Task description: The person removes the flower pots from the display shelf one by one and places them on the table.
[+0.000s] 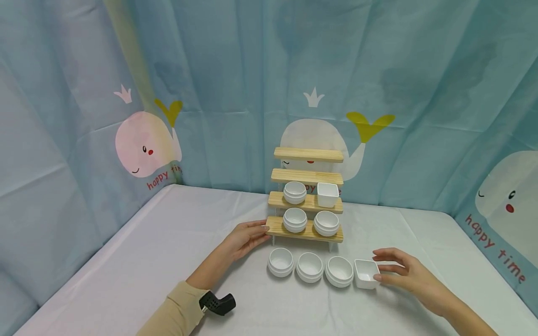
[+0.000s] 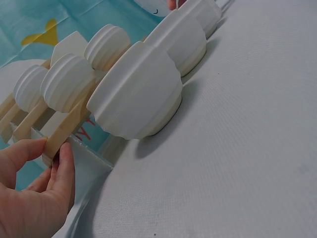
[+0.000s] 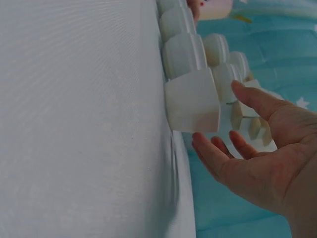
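Note:
My left hand (image 1: 248,239) pinches the left end of the lowest wooden board (image 1: 275,226) of a tiered display stand, thumb above and fingers below, as the left wrist view shows. A white square bowl (image 1: 366,280) stands on the table at the right end of a row. Beside it, my right hand (image 1: 405,276) is spread with fingers apart; it grips nothing, and whether a fingertip touches the bowl I cannot tell. Three white round bowls (image 1: 280,267) complete that row, in front of the stand.
Two round bowls (image 1: 326,224) sit on the lowest board. The second board holds a round bowl (image 1: 295,193) and a square bowl (image 1: 328,195). Above are two bare boards (image 1: 308,154). A white cloth (image 1: 189,224) covers the table, with a blue whale-print curtain (image 1: 227,93) behind.

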`<state>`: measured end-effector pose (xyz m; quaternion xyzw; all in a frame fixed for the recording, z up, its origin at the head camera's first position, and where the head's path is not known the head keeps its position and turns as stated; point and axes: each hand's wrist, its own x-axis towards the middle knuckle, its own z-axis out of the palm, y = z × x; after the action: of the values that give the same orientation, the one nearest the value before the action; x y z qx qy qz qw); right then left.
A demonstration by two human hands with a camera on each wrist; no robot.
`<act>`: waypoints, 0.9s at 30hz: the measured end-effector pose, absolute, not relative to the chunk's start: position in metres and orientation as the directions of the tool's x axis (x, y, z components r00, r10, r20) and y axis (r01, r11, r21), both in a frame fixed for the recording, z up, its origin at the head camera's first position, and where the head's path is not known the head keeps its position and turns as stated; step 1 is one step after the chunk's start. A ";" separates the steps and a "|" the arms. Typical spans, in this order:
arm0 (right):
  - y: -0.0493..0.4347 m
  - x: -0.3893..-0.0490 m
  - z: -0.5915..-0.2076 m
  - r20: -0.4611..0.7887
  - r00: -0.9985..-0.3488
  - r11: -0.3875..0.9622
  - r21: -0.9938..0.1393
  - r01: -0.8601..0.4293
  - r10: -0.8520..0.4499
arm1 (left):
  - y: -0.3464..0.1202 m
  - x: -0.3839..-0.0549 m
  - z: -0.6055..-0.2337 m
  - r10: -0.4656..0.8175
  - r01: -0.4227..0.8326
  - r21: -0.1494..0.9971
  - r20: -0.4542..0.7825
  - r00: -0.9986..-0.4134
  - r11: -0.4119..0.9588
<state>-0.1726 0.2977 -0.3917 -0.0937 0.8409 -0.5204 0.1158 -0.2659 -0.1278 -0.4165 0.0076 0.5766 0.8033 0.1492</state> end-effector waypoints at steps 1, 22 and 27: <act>0.298 -0.173 -0.391 -0.088 -0.955 0.439 -0.897 -0.048 -0.284 | -0.128 -0.266 -0.417 0.247 -0.232 0.928 -0.161 -0.955 -0.291; 0.290 -0.187 -0.365 -0.042 -0.958 0.493 -0.863 -0.107 -0.282 | -0.128 -0.266 -0.418 0.256 -0.220 0.931 -0.146 -0.956 -0.290; 0.288 -0.190 -0.360 -0.032 -0.960 0.505 -0.855 -0.118 -0.278 | -0.128 -0.266 -0.418 0.257 -0.226 0.930 -0.152 -0.954 -0.291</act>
<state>-0.1896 0.2879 -0.3599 -0.1147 0.8634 -0.4842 0.0828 -0.2656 -0.1281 -0.4176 0.0133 0.5760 0.8034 0.1503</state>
